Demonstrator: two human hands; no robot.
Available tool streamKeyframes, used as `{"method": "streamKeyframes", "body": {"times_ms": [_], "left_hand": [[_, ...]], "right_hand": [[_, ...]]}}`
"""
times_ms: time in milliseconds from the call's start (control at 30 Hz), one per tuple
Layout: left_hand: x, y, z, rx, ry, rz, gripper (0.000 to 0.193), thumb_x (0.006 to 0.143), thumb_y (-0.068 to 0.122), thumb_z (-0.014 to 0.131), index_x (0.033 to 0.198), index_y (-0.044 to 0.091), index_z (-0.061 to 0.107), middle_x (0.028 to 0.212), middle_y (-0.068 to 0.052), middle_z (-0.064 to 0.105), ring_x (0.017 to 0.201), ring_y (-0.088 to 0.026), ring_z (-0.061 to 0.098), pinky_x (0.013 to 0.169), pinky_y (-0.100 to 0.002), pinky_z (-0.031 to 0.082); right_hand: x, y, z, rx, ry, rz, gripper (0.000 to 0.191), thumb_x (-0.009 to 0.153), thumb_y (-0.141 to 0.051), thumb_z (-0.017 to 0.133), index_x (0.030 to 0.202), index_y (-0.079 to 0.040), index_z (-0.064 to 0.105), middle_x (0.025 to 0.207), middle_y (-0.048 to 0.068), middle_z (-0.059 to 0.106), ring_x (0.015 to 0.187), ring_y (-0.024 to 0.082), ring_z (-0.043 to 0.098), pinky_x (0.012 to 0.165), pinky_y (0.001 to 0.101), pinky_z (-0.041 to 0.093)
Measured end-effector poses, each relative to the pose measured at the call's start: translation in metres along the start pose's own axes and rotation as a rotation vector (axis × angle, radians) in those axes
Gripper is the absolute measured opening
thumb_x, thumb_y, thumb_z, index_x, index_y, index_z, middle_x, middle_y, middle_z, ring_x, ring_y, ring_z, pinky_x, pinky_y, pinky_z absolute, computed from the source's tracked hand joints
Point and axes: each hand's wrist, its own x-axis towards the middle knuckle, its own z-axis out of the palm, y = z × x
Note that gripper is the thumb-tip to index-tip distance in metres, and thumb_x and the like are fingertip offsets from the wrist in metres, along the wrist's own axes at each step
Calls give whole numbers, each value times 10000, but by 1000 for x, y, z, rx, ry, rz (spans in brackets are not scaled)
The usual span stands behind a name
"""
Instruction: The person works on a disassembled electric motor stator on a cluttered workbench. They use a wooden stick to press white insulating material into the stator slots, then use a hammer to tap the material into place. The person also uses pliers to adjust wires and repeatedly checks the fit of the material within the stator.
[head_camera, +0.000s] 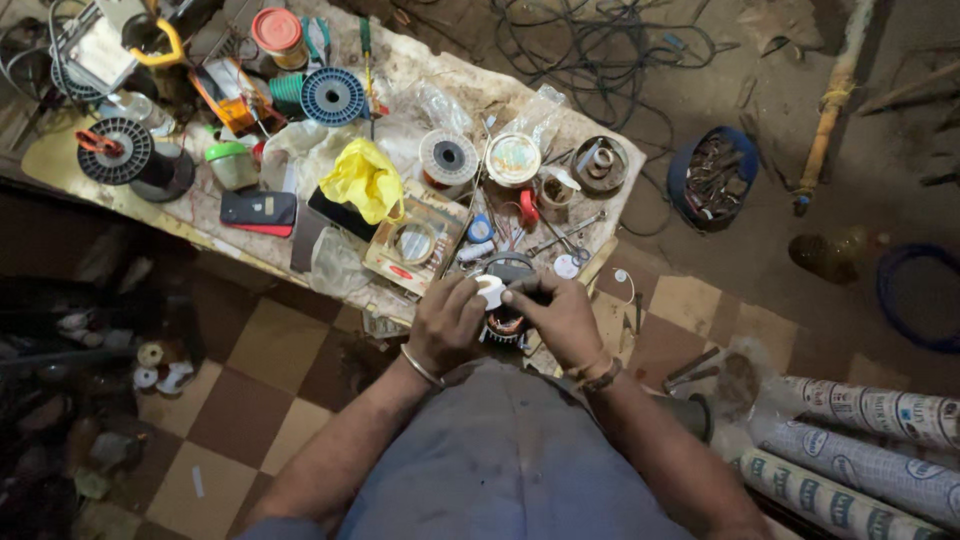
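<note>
fingers of the left hand (447, 322) and right hand (560, 315) close narrowly around a white roll of tape (490, 291), above the motor coil (505, 325).

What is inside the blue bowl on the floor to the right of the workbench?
The blue bowl holds a heap of dark, rusty-looking metal pieces, too small to identify singly. The heap covers the bowl's bottom, so anything beneath cannot be seen.
</note>
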Motion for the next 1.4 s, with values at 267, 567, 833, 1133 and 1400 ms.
{"method": "streamKeyframes", "body": {"times_ms": [267,567,833,1133,1400], "left_hand": [[29,-2,-15,19,-152,-92,250,857,41,610,1092,-31,567,1065,-196,620,1055,-377,603,973,-435,510],[20,0,9,-197,-149,-373,447,701,51,792,1099,8,594,1012,-148,649,975,-356,596,854,-434,492],[-14,-8,56,-1119,33,-1051,412,797,-9,745,1147,44,535,1052,-58,643,975,-115,666,855,-262,572],[-1,0,16,-372,-378,-442,583,657,-22,798,1181,-1,541,1032,-189,606,1037,-381,577,916,-433,485],[1,-7,5,-712,-259,-749,507,701,-23,754,1151,21,525,991,-181,627,915,-301,646,818,-362,536]], "right_hand": [[24,-19,-1,-432,-102,-178,177,897,-148,738,948,22,750,767,27,735,684,67,650,611,256,530],[18,0,-20,-151,-81,-110,170,932,-119,713,991,40,722,836,16,684,739,76,592,639,257,501],[12,20,-26,234,6,98,128,897,-91,700,954,23,686,809,64,713,698,135,698,610,286,607],[-14,8,-21,-151,130,-208,116,891,-81,737,917,18,684,762,35,696,673,86,637,589,251,519],[-19,-11,-43,-192,146,-263,102,926,-83,706,952,-1,651,773,38,687,686,86,647,612,249,528]]}}
